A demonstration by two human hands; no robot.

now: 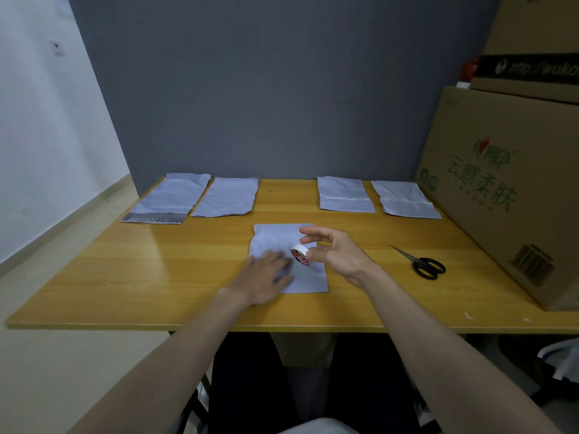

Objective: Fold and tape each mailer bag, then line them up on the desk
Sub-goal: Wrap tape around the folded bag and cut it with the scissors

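Note:
A white mailer bag (pixel 308 278) lies flat on the wooden desk (pixel 156 264), near its middle front. My left hand (pixel 266 277) presses flat on the bag's lower left part. My right hand (pixel 336 256) hovers over the bag and pinches a white tape roll (pixel 298 252) with a red-printed core between thumb and fingers. Along the back edge lie more mailer bags: two at the left (pixel 175 195) (pixel 230 197), the leftmost showing a grey strip at its near end, and two at the right (pixel 343 194) (pixel 404 198).
Black-handled scissors (pixel 423 263) lie on the desk right of my right hand. A large cardboard box (pixel 501 198) stands on the desk's right side, with more boxes stacked on it. A grey wall runs behind the desk.

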